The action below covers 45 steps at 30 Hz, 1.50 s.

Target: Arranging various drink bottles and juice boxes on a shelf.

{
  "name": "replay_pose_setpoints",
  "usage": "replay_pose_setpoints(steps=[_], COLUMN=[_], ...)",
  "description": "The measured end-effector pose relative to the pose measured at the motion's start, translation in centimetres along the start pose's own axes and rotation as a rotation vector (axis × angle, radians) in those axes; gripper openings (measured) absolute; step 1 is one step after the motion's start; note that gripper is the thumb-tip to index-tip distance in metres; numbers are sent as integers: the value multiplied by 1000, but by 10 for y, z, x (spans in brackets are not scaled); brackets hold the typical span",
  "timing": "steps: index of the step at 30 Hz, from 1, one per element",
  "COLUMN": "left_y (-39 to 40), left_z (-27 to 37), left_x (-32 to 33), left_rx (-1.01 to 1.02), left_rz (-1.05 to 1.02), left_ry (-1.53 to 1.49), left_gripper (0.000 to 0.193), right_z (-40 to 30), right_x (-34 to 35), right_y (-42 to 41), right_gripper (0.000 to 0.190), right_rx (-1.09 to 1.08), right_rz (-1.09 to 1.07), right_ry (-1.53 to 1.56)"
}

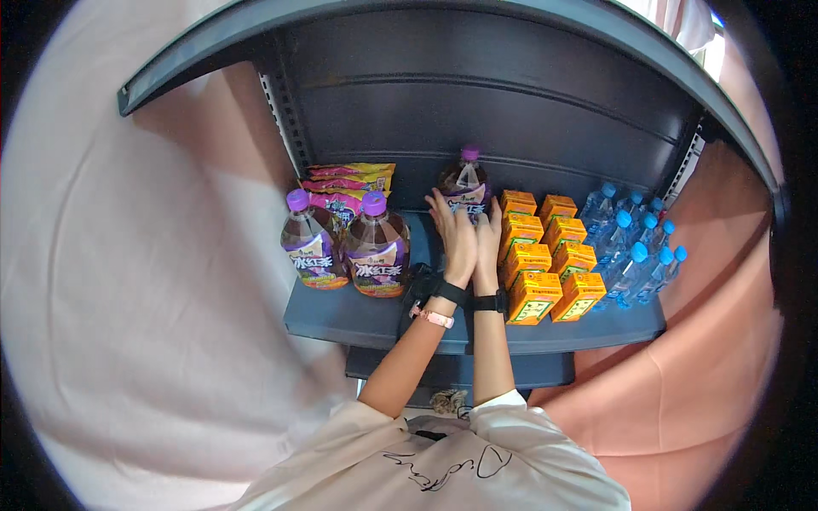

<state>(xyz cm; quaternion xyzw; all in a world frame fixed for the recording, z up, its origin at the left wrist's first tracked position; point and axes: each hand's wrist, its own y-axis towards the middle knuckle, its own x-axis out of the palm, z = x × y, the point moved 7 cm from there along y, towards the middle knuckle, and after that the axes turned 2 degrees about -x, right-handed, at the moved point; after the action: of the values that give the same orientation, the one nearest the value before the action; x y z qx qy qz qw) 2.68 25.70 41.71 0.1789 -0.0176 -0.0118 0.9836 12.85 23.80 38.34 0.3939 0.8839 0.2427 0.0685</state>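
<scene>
A large plastic bottle of dark iced tea (466,182) with a purple cap stands upright toward the back of a dark metal shelf (358,324). My left hand (457,246) is at its left side, fingers along the label's edge. Against the right side of the same bottle rests my right hand (488,249). The two palms meet in front, thumbs over the label, and they hide the bottle's base. Black straps circle both wrists, with a pink band on the left. Close to the right hand are orange drink cartons (535,297) in two columns.
Two more purple-capped tea bottles (377,255) (313,249) stand front left. Behind them lean pink and yellow snack packets (339,203). Several blue-capped water bottles (621,255) fill the right end. An upper shelf edge (447,5) arches overhead, and pale cloth (147,255) hangs alongside.
</scene>
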Motion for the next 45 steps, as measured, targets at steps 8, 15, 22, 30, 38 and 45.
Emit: replay_pose_setpoints(steps=[8, 15, 22, 30, 38, 45], left_y=[16, -25, -58, -96, -104, -114], left_z=[-41, -11, -6, 15, 18, 14], left_x=[5, -15, -38, -63, -69, -82], left_rx=[-93, -257, -284, -273, -240, 196], left_rz=[-132, -241, -317, -352, -387, -445], left_ry=[-294, -454, -429, -422, -386, 245], left_gripper=[61, 71, 70, 74, 77, 76], right_z=[-10, -38, -51, -76, -78, -58], right_x=[13, 1, -16, -29, -34, -39], right_y=[-4, -32, -70, -106, -116, -134], right_gripper=[55, 55, 59, 63, 67, 72], right_rx=[146, 113, 195, 194, 120, -16], right_rz=[-25, -23, -123, -174, -183, -194], right_ry=[290, 209, -54, -157, -143, -139])
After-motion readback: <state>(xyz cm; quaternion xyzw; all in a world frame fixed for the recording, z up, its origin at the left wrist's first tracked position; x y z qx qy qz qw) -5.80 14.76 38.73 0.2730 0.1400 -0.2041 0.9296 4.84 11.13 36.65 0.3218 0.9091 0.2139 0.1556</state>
